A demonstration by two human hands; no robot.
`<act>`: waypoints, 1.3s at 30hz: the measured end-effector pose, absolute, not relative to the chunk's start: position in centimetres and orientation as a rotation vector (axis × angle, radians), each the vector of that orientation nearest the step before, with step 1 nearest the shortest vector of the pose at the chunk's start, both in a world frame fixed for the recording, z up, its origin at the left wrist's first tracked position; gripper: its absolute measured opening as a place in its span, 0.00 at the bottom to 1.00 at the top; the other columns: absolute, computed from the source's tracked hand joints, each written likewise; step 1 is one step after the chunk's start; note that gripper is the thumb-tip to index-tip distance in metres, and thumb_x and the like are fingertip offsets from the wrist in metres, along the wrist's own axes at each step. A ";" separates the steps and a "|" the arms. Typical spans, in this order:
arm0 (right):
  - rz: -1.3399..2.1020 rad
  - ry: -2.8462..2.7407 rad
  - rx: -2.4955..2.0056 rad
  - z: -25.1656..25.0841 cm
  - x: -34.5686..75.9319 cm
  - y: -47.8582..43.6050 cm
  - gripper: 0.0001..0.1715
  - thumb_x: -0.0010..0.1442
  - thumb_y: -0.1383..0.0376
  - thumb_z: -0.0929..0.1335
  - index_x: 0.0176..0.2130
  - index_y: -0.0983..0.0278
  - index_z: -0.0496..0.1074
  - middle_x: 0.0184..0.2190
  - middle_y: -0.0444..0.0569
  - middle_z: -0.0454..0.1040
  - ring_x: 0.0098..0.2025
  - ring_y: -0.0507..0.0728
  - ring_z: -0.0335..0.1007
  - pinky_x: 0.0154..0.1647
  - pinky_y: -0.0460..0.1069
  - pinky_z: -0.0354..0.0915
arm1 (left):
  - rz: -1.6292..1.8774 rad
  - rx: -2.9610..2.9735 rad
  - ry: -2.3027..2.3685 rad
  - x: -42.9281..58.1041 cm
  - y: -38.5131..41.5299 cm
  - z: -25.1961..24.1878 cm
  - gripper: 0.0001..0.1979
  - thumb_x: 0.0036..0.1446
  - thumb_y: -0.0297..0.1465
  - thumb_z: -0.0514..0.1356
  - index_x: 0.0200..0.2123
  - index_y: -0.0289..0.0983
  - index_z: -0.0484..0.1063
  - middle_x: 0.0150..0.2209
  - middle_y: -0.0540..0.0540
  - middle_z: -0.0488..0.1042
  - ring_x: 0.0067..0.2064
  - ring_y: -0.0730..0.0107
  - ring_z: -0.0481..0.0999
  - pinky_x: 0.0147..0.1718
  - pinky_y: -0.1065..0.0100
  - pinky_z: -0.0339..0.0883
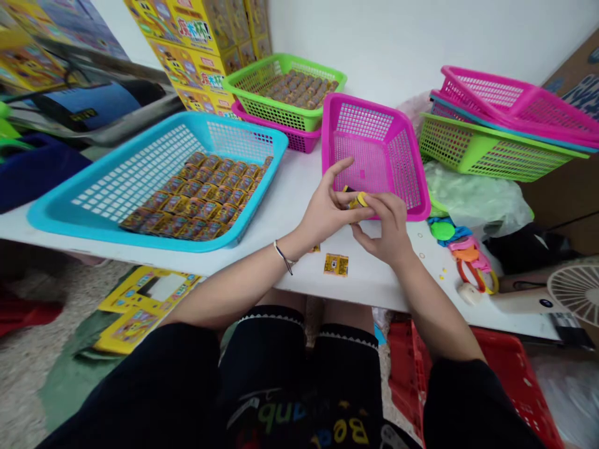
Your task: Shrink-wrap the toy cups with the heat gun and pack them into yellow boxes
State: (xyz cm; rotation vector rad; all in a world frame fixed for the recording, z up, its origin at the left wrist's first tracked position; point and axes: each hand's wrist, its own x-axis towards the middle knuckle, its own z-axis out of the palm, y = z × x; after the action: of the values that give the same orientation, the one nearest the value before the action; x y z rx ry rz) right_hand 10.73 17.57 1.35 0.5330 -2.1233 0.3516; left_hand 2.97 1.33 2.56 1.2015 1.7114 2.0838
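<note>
Yellow piece (361, 199), “魔术杯” boxes (199, 65) beyond

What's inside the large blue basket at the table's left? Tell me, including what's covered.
Inside the blue basket, small yellow-and-brown packets lie in rows. They hide what is beneath, so whether another layer lies under them cannot be seen.

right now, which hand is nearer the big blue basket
Left. The left hand is to the right of the blue basket, not touching it; the right hand is farther right, beyond the left.
</note>
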 end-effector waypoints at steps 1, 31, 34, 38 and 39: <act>0.323 -2.068 0.533 1.3 10.8 17.4 0.37 0.61 0.62 0.70 0.66 0.54 0.59 0.54 0.53 0.70 0.57 0.64 0.70 0.60 0.66 0.67 | 2.076 1.168 1.633 3.1 1.3 2.7 0.54 0.58 0.40 0.72 0.74 0.42 0.39 0.44 0.44 0.82 0.35 0.69 0.82 0.37 0.67 0.76; 0.076 -1.825 0.569 1.7 11.6 15.7 0.24 0.64 0.61 0.72 0.58 0.59 0.68 0.45 0.50 0.79 0.51 0.60 0.74 0.65 0.66 0.69 | 1.886 1.355 1.841 4.7 0.9 3.3 0.46 0.57 0.31 0.64 0.70 0.37 0.39 0.28 0.57 0.61 0.26 0.73 0.68 0.28 0.69 0.64; 0.047 -1.774 0.668 1.5 11.8 16.4 0.20 0.66 0.55 0.70 0.55 0.57 0.70 0.42 0.48 0.80 0.46 0.58 0.76 0.61 0.65 0.73 | 1.711 1.461 1.729 4.4 0.0 3.8 0.49 0.53 0.29 0.65 0.72 0.39 0.40 0.35 0.53 0.66 0.26 0.76 0.67 0.28 0.69 0.67; -0.015 -1.806 0.708 0.8 11.5 17.1 0.18 0.68 0.50 0.69 0.52 0.55 0.70 0.42 0.47 0.79 0.45 0.58 0.76 0.57 0.65 0.75 | 1.609 1.601 1.633 3.7 -0.6 4.3 0.45 0.52 0.28 0.67 0.69 0.43 0.48 0.51 0.43 0.69 0.36 0.73 0.75 0.35 0.67 0.72; -0.002 -1.802 0.710 0.7 11.4 17.2 0.19 0.67 0.51 0.70 0.52 0.55 0.70 0.42 0.48 0.78 0.46 0.58 0.75 0.58 0.66 0.74 | 1.613 1.617 1.629 3.5 -0.4 4.3 0.44 0.53 0.29 0.67 0.69 0.43 0.48 0.53 0.42 0.69 0.38 0.71 0.76 0.38 0.66 0.73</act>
State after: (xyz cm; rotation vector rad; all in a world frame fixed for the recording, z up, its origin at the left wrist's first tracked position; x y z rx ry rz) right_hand 11.39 17.16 0.74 0.7097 -1.8021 -0.0016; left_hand 3.54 -0.42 4.28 1.6174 1.6291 1.6128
